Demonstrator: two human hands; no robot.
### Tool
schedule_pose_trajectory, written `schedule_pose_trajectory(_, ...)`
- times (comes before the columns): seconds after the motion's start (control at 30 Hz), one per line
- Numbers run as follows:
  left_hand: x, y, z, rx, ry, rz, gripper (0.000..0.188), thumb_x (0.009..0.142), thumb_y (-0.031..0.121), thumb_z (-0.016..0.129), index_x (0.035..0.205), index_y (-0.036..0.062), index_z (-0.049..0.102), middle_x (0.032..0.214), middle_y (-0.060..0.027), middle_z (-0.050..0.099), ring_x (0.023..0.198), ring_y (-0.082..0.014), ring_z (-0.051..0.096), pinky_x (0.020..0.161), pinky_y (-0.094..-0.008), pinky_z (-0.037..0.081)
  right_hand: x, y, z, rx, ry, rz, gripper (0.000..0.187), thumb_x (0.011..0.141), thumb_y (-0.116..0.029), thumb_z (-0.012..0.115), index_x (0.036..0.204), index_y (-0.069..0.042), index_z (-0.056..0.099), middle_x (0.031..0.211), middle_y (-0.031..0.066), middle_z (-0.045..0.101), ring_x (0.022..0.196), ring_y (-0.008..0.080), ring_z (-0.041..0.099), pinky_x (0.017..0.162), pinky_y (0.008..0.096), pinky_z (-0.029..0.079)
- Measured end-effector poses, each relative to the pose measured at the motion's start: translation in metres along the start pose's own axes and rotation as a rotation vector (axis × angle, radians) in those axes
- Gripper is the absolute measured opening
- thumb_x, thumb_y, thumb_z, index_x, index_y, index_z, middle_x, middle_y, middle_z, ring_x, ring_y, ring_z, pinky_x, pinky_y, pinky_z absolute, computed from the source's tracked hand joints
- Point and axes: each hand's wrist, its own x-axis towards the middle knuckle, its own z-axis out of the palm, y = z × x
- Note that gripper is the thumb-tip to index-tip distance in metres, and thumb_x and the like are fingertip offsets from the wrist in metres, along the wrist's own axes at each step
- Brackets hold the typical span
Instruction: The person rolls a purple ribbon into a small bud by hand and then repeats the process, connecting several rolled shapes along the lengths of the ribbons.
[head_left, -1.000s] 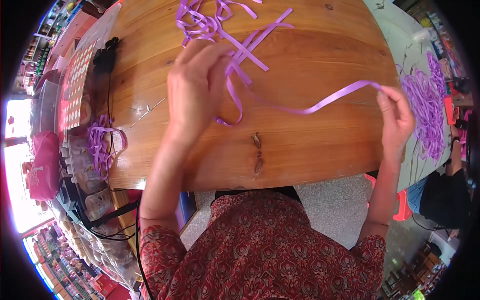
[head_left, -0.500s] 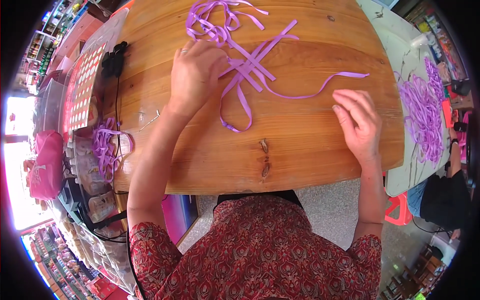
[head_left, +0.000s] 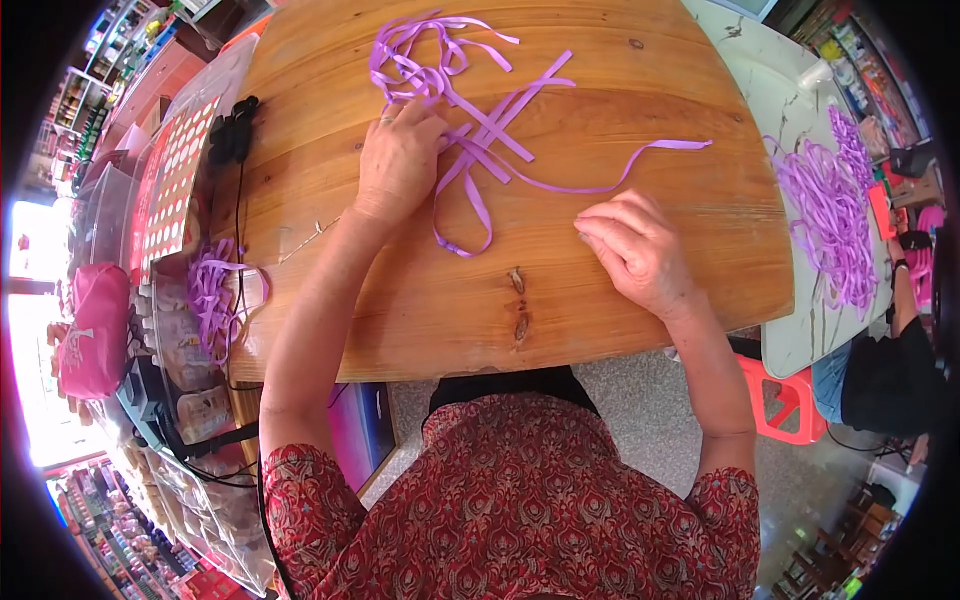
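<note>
Purple ribbons (head_left: 508,115) lie loosely crossed on the wooden table (head_left: 620,300), with a looped tangle of the same ribbon at the far side. My left hand (head_left: 400,155) rests palm down at the near left of that tangle, its bent fingers closed on ribbon; the fingertips are partly hidden. One looped ribbon end hangs toward me beside this hand, with a small darker purple piece at its bottom. Right of the ribbons, my right hand (head_left: 640,250) hovers over the bare wood. Its fingers are curled together, and nothing shows in them. A long ribbon tail runs beyond it.
A large heap of purple ribbons (head_left: 830,225) covers part of a white marbled table at the right, near another person's arm (head_left: 905,290). Left are a smaller ribbon bunch (head_left: 212,295), a black cable (head_left: 240,200) and a dotted red-and-white box (head_left: 180,175). A red stool (head_left: 780,400) stands below right.
My right hand has moved left toward the ribbons, and its fingers have closed together. The left hand has lowered onto the ribbons. The whole view has shifted slightly.
</note>
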Motion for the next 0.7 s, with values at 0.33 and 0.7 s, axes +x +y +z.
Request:
schedule_pose_trajectory(0.33,-0.007,0.025,0.0,0.019,0.084,-0.11,0.008,0.078,0.009,0.062,0.084,0.0042,0.061,0.092,-0.0109,0.057,0.093,-0.0311,0.054,0.078,-0.0423,0.044,0.0,-0.001,0.002,0.026,0.014,0.001,0.016,0.072,0.005,0.07,0.085,-0.002,0.065,0.084,0.007,0.063,0.076,0.0233,0.06,0.066,0.0328,0.05)
schedule_pose_trajectory(0.7,-0.013,0.017,0.001,0.159,0.064,-0.045,0.016,0.076,0.007,0.062,0.091,0.0044,0.061,0.094,-0.0112,0.057,0.093,-0.0319,0.053,0.077,-0.0423,0.045,0.0,-0.002,0.003,0.042,0.013,0.015,0.014,0.073,0.004,0.07,0.084,-0.001,0.065,0.082,0.0078,0.064,0.075,0.0235,0.06,0.065,0.0323,0.05)
